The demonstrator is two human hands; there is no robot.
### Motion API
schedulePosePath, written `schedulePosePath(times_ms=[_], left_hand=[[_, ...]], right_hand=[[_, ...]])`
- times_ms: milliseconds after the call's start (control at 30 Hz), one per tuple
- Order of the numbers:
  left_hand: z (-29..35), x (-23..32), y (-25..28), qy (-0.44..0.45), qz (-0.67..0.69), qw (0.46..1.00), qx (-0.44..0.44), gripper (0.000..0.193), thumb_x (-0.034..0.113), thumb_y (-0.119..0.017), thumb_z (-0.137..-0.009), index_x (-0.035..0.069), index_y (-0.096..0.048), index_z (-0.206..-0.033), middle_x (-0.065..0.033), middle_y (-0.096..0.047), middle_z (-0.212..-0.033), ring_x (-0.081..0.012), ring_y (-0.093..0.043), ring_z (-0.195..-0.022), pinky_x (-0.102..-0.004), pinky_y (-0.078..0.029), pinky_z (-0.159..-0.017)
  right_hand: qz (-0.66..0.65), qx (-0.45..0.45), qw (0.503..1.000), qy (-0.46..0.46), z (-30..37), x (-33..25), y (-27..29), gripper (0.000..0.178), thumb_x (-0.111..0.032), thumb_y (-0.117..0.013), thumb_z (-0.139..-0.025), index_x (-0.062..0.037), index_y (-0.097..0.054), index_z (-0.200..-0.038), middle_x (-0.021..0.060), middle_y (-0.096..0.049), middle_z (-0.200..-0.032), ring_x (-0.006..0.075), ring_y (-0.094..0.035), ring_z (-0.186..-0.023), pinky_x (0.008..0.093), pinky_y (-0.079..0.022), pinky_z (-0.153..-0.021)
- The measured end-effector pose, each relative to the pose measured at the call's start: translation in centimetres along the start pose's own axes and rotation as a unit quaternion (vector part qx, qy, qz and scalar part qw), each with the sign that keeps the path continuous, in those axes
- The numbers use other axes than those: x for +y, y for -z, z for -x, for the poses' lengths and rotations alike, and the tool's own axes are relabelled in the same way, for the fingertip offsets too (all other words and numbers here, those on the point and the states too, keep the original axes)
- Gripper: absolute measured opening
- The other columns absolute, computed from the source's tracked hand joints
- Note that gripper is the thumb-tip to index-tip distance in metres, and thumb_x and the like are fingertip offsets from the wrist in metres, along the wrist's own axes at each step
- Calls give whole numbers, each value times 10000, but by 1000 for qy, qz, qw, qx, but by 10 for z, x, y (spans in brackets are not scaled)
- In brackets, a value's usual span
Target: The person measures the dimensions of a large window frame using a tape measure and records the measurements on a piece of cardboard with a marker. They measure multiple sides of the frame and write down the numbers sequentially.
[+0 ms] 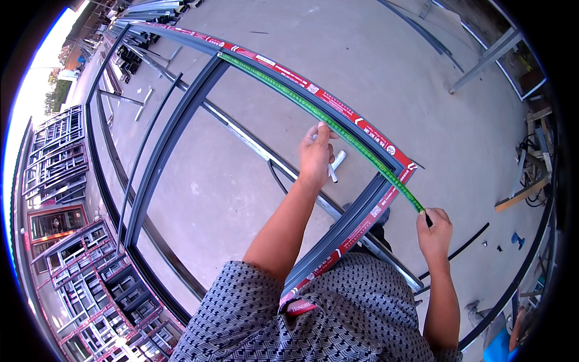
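A green tape measure (283,90) is stretched along the far side of a large dark grey window frame (187,99). Red printed film (259,58) covers the frame's outer faces. The blade starts at the joint with a crossbar and runs past the right corner. My left hand (316,154) pinches the blade near its middle, with the thumb on its edge. Beyond the corner, my right hand (435,235) is closed around the blade's near end and a small black part of the tape. Most of what lies in that palm is hidden by the fingers.
Metal support bars (253,145) run beneath the frame. Finished frames (57,157) lean in stacks along the left side. Long profiles (151,9) lie at the far left. Metal racking (488,57) stands at the far right. A blue tool (517,240) lies on the floor.
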State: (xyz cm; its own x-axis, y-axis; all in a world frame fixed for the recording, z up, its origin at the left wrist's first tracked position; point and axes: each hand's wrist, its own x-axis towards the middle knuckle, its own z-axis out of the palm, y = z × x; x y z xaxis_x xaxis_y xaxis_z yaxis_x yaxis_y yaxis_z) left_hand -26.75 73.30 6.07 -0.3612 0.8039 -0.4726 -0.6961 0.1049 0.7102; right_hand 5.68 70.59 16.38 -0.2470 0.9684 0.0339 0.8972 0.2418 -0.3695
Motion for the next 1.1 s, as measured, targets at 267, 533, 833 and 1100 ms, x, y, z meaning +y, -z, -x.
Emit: schedulePosePath(times_ms=[267, 533, 833, 1100], left_hand=[[-22, -4, 0, -10, 34, 999, -9, 262, 347, -530, -1092, 94, -598, -1092, 4, -542, -920, -52, -346, -556, -268, -342, -550], [-35, -5, 7, -5, 65, 997, -37, 229, 330, -522, -1092, 114, -592, -1066, 15, -567, -919, -51, -331, -557, -265, -339, -567], [-36, -5, 2, 5, 61, 998, -30, 225, 329, -542, -1086, 111, -593, -1060, 33, -526, -869, -58, -344, -558, -258, -335, -547], [-41, -9, 12, -31, 62, 995, -67, 190, 290, -599, -1069, 102, -581, -1082, 19, -577, -934, -57, -338, -593, -249, -322, -553]], right_hand=[[28, 15, 999, 34, 2, 0, -1, 159, -63, -675, -898, 66, -720, -981, 198, -699, -949, 366, -670, -875, 437, -538, -813], [26, 16, 999, 37, 0, -7, -4, 161, -58, -672, -902, 71, -715, -988, 198, -697, -955, 369, -665, -879, 436, -538, -809], [28, 32, 999, 32, 4, -10, -4, 135, -82, -677, -894, 36, -717, -946, 196, -683, -926, 382, -654, -880, 467, -532, -791], [51, 29, 998, 30, -7, -5, -5, 150, -150, -667, -902, -11, -724, -897, 142, -690, -919, 359, -656, -866, 457, -540, -790]])
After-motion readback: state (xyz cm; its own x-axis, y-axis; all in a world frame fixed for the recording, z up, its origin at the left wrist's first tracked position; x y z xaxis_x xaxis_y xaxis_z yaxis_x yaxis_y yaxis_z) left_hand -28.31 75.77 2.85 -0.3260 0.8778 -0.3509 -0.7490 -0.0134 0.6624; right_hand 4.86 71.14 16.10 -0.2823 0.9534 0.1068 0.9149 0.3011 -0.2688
